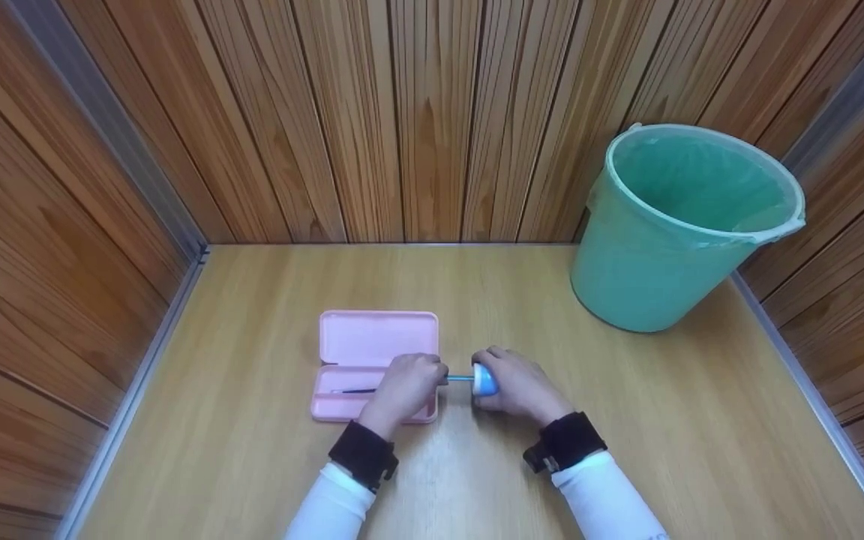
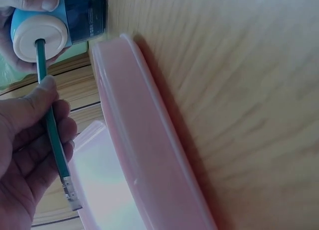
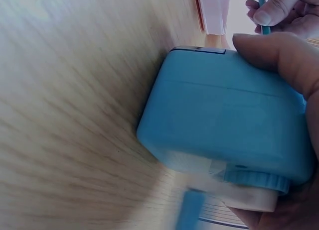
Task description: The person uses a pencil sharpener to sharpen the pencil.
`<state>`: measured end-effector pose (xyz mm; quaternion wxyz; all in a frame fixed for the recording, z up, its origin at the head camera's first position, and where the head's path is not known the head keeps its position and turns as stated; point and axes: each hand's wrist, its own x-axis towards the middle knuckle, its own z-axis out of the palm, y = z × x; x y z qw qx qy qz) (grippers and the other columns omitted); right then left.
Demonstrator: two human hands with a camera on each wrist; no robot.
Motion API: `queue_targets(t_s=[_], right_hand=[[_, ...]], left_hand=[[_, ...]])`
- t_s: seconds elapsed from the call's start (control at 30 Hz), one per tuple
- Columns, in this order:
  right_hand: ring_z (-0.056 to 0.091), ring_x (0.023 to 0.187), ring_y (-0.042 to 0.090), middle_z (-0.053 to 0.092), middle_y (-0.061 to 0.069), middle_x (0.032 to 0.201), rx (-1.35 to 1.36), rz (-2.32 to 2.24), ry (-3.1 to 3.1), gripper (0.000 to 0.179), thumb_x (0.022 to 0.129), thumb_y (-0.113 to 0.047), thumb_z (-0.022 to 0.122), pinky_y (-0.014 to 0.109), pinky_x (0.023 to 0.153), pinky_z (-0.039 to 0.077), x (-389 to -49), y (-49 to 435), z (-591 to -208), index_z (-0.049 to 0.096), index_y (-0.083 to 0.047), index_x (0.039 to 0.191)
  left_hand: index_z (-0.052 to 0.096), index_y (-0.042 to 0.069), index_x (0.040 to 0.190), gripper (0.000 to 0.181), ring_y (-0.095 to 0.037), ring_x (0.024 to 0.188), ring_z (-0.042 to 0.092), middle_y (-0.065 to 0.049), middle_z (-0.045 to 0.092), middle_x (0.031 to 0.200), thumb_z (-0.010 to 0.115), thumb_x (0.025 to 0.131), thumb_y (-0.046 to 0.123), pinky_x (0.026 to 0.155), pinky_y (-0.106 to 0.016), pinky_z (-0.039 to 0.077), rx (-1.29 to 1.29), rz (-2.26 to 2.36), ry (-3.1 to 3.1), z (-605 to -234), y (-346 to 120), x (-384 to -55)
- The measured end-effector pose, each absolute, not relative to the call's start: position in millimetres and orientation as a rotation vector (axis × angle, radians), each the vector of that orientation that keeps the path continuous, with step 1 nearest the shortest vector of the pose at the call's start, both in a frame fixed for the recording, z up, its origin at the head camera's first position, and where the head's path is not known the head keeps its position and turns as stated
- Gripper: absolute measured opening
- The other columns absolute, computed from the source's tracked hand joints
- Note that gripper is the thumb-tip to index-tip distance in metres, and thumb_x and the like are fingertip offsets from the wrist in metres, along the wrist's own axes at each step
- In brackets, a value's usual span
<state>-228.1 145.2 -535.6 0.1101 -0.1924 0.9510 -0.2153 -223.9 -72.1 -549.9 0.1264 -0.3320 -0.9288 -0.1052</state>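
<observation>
My left hand (image 1: 407, 384) pinches a green pencil (image 2: 56, 145) between thumb and fingers, beside the open pink pencil case (image 1: 378, 337). The pencil's front end sits inside the round white port of a blue pencil sharpener (image 3: 219, 115); its tip is hidden there. My right hand (image 1: 520, 384) grips the sharpener on the table, thumb along one side. At the sharpener's other end, in the right wrist view, a blue crank handle (image 3: 191, 210) shows blurred. A dark, thin pencil-like item (image 1: 357, 391) lies in the case's lower half, partly behind my left hand.
A green bin (image 1: 646, 277) with a liner stands at the back right of the wooden table (image 1: 267, 480). Wood-panelled walls (image 1: 432, 120) close off the back and both sides.
</observation>
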Motion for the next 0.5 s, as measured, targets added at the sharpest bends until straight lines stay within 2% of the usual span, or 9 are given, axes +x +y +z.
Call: queue_targets(t_s=[0.2,0.5], right_hand=[[0.06,0.121,0.033,0.063,0.006,0.129,-0.553,-0.636,2.78,0.062,0.083,-0.028,0.086,0.057,0.102,0.048,-228.2,145.6,-536.6,0.06,-0.017,0.139],[0.061,0.115,0.033,0.064,0.008,0.126,-0.604,-0.607,2.794,0.061,0.082,-0.026,0.086,0.055,0.099,0.05,-228.6,146.2,-536.2,0.061,-0.014,0.137]], left_hand=[[0.08,0.012,0.087,0.006,-0.017,0.073,0.07,0.0,0.073,0.08,0.08,0.083,0.008,0.068,-0.03,0.056,-0.965,-0.297,-2.702,-551.4,-67.9,-224.1],[0.079,0.013,0.086,0.008,-0.016,0.071,0.069,0.001,0.073,0.079,0.08,0.081,0.007,0.066,-0.029,0.055,-0.976,-0.28,-2.677,-551.8,-64.5,-225.1]])
